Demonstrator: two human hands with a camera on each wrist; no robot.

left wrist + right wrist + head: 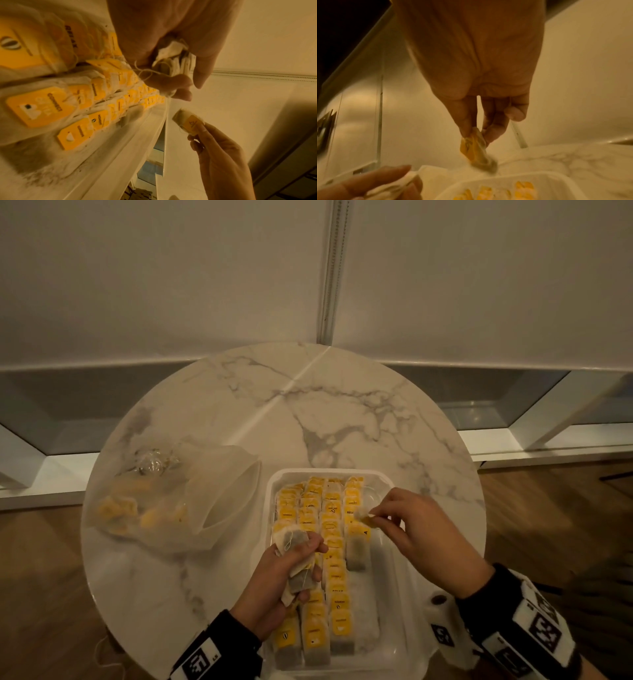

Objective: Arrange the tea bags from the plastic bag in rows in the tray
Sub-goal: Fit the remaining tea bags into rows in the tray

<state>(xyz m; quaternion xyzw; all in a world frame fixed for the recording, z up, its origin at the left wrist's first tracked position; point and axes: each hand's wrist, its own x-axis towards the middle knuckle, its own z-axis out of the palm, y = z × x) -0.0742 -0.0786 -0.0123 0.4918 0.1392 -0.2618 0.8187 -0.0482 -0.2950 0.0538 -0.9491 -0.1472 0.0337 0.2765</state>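
A clear plastic tray [394,642] sits on the near side of the round marble table, holding rows of tea bags [329,546] with yellow tags. My left hand [291,566] hovers over the tray's left side and grips a bunch of tea bags [297,577], also seen as a bunch [173,63] in the left wrist view. My right hand [376,517] is above the tray's right column and pinches a single tea bag [364,518] by its yellow tag; the same tea bag [474,150] hangs from the fingertips. The plastic bag [164,498] lies left of the tray.
The plastic bag lies open on its side with some yellow-tagged bags inside. Marble table top [342,412] stretches beyond the tray. A white wall with a window ledge [548,446] stands behind the table, and wood floor [41,577] shows on both sides.
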